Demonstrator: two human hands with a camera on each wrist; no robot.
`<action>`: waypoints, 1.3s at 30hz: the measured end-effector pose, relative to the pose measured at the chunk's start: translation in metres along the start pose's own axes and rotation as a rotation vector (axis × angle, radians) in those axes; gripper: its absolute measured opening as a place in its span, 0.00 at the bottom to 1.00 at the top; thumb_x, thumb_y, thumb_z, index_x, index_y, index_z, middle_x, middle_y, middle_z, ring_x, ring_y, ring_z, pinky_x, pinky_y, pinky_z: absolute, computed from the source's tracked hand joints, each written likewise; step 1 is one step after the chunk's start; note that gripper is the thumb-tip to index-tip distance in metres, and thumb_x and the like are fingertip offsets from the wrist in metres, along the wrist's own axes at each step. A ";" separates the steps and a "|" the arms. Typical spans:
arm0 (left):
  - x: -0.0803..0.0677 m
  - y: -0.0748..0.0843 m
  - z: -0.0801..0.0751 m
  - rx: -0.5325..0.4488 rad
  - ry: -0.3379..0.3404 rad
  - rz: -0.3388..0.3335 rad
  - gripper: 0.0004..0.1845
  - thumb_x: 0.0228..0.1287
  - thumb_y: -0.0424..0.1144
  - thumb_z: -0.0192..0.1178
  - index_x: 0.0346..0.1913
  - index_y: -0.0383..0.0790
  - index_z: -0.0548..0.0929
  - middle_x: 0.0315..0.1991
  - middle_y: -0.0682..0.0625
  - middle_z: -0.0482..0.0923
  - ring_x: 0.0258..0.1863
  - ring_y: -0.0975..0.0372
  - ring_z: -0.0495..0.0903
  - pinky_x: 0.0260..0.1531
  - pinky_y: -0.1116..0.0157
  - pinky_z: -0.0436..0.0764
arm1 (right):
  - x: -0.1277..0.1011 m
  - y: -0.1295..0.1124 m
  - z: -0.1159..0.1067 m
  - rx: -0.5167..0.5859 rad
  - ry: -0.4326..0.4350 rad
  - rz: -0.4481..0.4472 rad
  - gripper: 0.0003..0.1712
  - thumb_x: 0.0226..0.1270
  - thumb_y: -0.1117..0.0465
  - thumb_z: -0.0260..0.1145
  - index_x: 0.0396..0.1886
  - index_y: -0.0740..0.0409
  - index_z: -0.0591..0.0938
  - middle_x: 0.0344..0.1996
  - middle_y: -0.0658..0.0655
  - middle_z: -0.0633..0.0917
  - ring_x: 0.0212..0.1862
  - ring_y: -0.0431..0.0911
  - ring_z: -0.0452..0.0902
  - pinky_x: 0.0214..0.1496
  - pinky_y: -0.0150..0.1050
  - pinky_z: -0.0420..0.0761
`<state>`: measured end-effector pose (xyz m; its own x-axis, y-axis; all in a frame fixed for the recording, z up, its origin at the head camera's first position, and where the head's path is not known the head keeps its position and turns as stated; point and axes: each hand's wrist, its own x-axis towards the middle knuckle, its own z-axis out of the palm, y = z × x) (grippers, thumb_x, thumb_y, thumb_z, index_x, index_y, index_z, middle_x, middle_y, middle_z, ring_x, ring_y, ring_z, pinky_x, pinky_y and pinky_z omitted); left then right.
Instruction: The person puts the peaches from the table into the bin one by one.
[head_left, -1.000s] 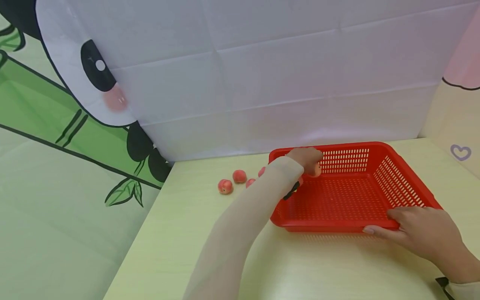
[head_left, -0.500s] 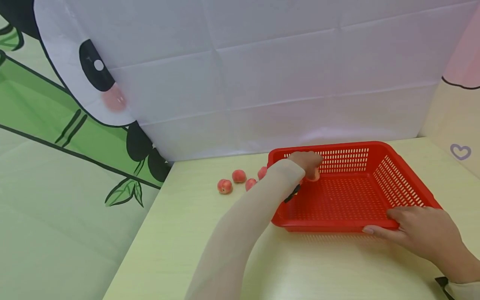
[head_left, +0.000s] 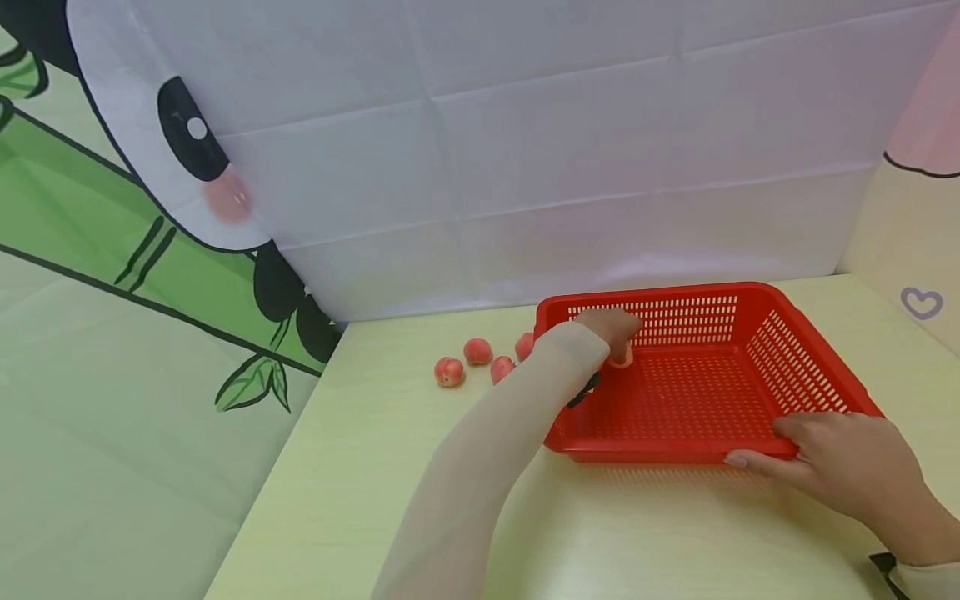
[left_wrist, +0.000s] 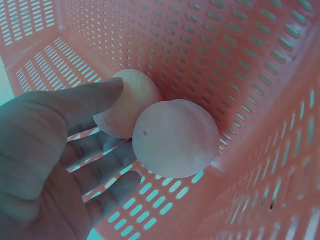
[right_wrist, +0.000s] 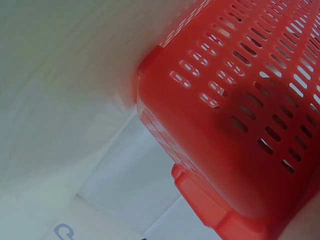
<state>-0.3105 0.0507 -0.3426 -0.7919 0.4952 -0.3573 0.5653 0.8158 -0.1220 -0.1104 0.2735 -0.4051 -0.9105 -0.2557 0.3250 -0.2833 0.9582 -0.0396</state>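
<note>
peach: to be found inside red basket, near its left end, under left hand. holds it with thumb on one side and forefinger reaching behind, hence curled around, perhaps only lightly; with other fingers a little apart. beside it, also inside red basket, notice second peach, very close; cannot tell if touching. at right part of red basket's near rim, find right hand, clamped on that rim. outside red basket, past its left side, on table, see at least four loose peaches. could roll against second peach and bruise both, if released with a push. could also slip early, because of so light a grip. might tilt red basket, if pressing too strongly on rim. might sweep loose peaches away, if drawing left sleeve back too low.
</note>
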 end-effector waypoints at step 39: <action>-0.025 -0.001 -0.015 0.168 0.167 0.026 0.22 0.77 0.50 0.62 0.70 0.58 0.77 0.57 0.59 0.76 0.49 0.67 0.75 0.45 0.68 0.78 | -0.002 -0.002 0.000 -0.008 0.010 -0.010 0.33 0.56 0.22 0.72 0.19 0.42 0.74 0.12 0.39 0.65 0.19 0.38 0.60 0.22 0.37 0.61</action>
<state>-0.2947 0.0416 -0.3200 -0.7957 0.5697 -0.2058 0.6057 0.7479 -0.2716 -0.1084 0.2725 -0.4060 -0.9046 -0.2638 0.3348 -0.2897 0.9567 -0.0290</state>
